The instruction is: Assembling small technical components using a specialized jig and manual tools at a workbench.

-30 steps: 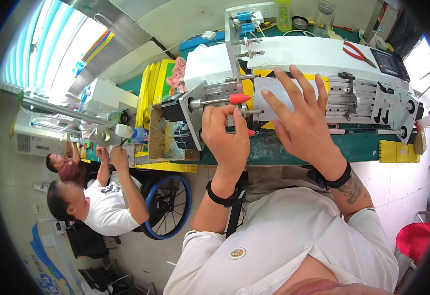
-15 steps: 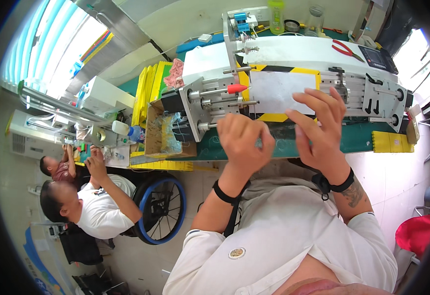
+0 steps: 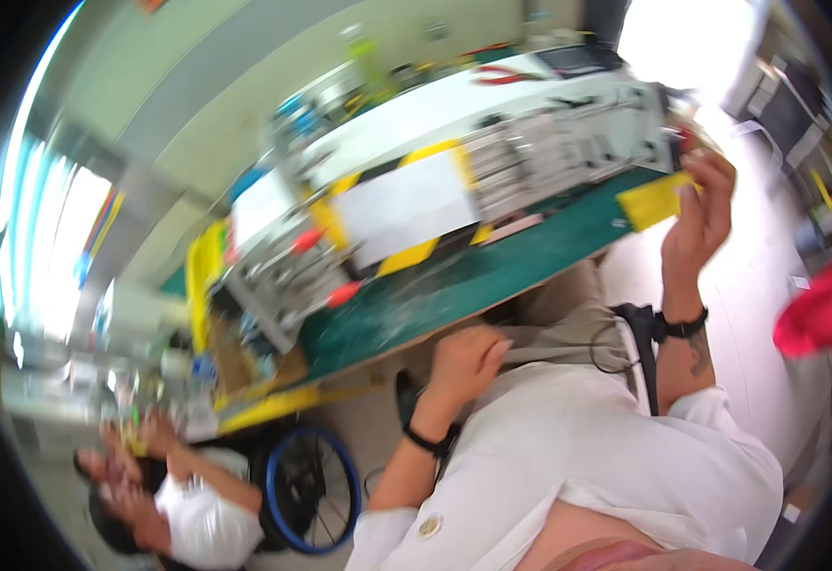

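Note:
My left hand is closed, held low in front of my body near the bench's front edge. Whatever its curled fingers may hold is hidden. My right hand reaches to the right end of the bench, beside a yellow strip and a blurred reddish thing. Its bent fingers are apart from the thumb, and I see nothing between them. A metal clamping machine lies along the green bench top. On it sits a white sheet inside a yellow-black striped border. Two red-tipped levers stick out at its left.
Red-handled pliers lie on the machine's white cover. A cardboard box stands at the bench's left end. Below left, a person in a white shirt sits by a blue-rimmed wheel. A red cloth-like thing is far right.
My view has turned to the right, blurring the scene. My right hand has moved from over the sheet to the bench's right end. My left hand has dropped toward my body.

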